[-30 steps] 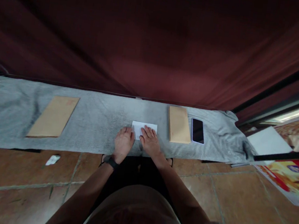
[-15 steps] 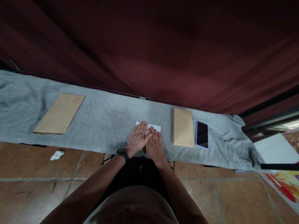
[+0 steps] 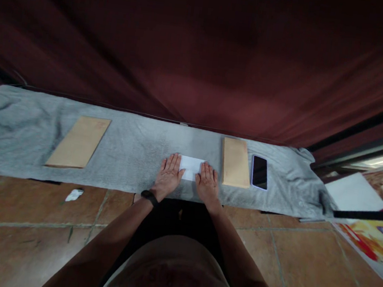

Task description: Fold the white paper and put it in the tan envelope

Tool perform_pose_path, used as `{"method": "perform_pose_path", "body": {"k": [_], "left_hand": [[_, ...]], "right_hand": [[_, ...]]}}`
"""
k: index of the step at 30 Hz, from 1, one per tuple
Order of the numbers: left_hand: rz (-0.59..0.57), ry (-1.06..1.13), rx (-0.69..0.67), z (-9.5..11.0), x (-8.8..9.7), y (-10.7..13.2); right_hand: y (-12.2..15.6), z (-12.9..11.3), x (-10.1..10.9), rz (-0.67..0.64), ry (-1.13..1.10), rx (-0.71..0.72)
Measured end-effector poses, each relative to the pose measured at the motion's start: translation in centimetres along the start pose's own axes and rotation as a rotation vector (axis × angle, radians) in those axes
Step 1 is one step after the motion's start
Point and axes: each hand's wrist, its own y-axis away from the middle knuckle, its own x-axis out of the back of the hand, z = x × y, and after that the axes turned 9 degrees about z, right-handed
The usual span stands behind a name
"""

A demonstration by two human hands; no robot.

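Note:
A small white sheet of paper lies flat on the grey cloth right in front of me. My left hand rests flat over its left edge, fingers stretched out and pointing away from me; a dark band circles that wrist. On the opposite edge, my right hand lies flat too, its fingers extended. Both hands are open and press on the paper without gripping it. Whether the paper has folds under the palms, I cannot tell.
Right of my hands is a thick stack of brown envelopes, with a phone beside it. Another brown envelope lies to the left. A dark red curtain hangs behind the cloth. A white scrap is on the tiled floor.
My hands have slid apart from the middle of the paper, the left one leftward and the right one rightward, baring the paper's centre.

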Motion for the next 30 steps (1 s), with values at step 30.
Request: {"method": "perform_pose_path", "body": {"k": [30], "left_hand": [[0.026,0.008,-0.070,-0.3,0.7,0.4]], "right_hand": [[-1.1,-1.3,-0.6,-0.048,-0.037,0.043]]}}
